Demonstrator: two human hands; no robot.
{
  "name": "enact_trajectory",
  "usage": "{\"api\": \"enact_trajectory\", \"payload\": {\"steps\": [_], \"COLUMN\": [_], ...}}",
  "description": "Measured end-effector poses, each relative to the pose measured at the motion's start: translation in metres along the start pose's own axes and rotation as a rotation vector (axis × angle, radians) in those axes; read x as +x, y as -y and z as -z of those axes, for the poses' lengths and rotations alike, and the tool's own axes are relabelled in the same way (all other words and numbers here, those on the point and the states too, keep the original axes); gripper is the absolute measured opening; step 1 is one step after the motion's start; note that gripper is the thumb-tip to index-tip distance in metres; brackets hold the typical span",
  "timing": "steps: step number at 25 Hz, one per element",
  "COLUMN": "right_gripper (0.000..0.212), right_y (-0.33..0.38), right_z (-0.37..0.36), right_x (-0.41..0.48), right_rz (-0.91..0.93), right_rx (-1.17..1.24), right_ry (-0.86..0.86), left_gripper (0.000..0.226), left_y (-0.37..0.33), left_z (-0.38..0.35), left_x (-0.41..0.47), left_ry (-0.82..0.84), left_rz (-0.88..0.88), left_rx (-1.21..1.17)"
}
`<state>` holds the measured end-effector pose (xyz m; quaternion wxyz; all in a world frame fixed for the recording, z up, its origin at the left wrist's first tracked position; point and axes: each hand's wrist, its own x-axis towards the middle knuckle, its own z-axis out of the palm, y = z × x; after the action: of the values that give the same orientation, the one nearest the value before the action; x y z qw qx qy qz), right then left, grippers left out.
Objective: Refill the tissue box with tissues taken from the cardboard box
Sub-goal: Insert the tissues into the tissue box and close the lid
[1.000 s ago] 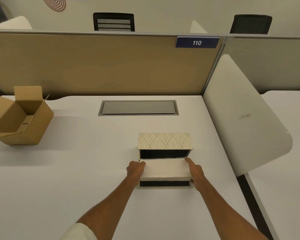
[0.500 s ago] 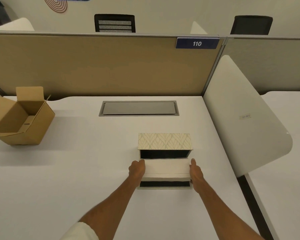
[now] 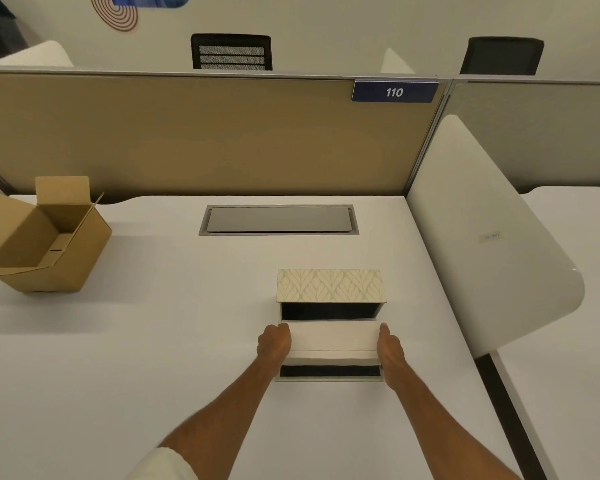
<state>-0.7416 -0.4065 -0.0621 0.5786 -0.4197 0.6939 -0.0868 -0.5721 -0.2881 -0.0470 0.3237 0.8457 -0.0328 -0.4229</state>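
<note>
The leaf-patterned tissue box (image 3: 329,285) lies on the white desk with its dark inside open toward me and its flap (image 3: 329,371) folded down flat in front. A white stack of tissues (image 3: 333,339) sits at the box's mouth. My left hand (image 3: 273,344) presses on the stack's left end and my right hand (image 3: 390,348) on its right end, so the stack is held between them. The brown cardboard box (image 3: 45,244) stands open at the far left, and its visible inside looks bare.
A grey cable hatch (image 3: 279,220) is set into the desk behind the tissue box. A tan partition (image 3: 194,133) closes the back. A white curved divider (image 3: 492,244) stands on the right edge, with a dark gap beside it.
My right hand has closed in flat against the stack's right end. The stack sits slightly closer to the box's opening. The view has shifted a little downward.
</note>
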Motion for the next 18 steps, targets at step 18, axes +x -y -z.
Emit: {"api": "enact_trajectory", "payload": {"steps": [18], "right_gripper": [0.051], "right_y": [0.044], "right_z": [0.019], "right_x": [-0.003], "right_rz": [0.315], "right_rx": [0.105], "right_ry": [-0.065], "left_gripper": [0.034], "left_y": [-0.043], "left_z": [0.025], "left_x": [0.003], "left_ry": [-0.093], "left_rz": [-0.241], "left_rx": [-0.330]}}
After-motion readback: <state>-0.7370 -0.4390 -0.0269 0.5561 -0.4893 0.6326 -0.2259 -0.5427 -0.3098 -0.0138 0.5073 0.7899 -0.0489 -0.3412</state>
